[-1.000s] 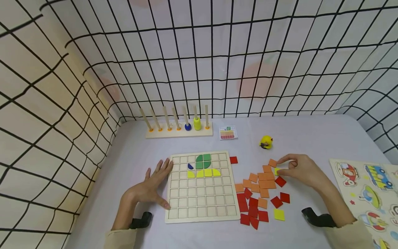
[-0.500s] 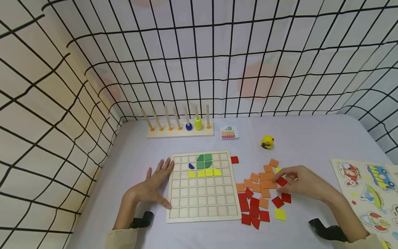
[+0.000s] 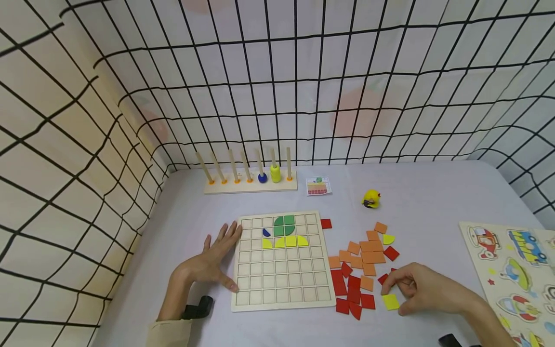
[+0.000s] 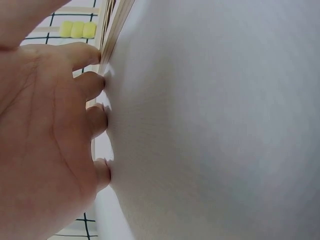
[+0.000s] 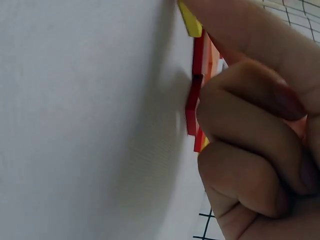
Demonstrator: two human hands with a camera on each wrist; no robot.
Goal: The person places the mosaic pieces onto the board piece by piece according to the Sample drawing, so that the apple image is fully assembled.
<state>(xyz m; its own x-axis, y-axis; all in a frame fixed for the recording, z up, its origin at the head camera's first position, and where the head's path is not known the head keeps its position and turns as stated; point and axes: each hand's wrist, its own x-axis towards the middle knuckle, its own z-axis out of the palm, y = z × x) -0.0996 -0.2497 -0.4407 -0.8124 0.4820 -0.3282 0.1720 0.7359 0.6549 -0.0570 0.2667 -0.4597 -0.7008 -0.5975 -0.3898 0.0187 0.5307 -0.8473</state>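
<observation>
My left hand (image 3: pixel 204 265) lies spread at the left side of a wooden grid board (image 3: pixel 282 280), its fingertips and thumb at the board's edge. On the board are green tiles (image 3: pixel 284 225), a row of yellow tiles (image 3: pixel 291 241) and a small blue tile (image 3: pixel 266 232). To the right, my right hand (image 3: pixel 429 291) pinches a yellow square tile (image 3: pixel 390 302) between thumb and index finger at its opposite corners. In the right wrist view the yellow square tile (image 5: pixel 190 21) shows beside a fingertip, the other fingers curled in. A yellow rounded tile (image 3: pixel 388 239) lies farther back.
Orange tiles (image 3: pixel 372 246) and red tiles (image 3: pixel 353 295) lie between board and right hand. A pattern card (image 3: pixel 318 185), a peg rack (image 3: pixel 250 186) and a yellow toy duck (image 3: pixel 371 198) stand behind. A picture puzzle board (image 3: pixel 494 270) is at right; black netting surrounds the table.
My right hand has moved from the yellow rounded tile at the back, past a red tile, toward me to the yellow square tile. The left hand has stayed at the board.
</observation>
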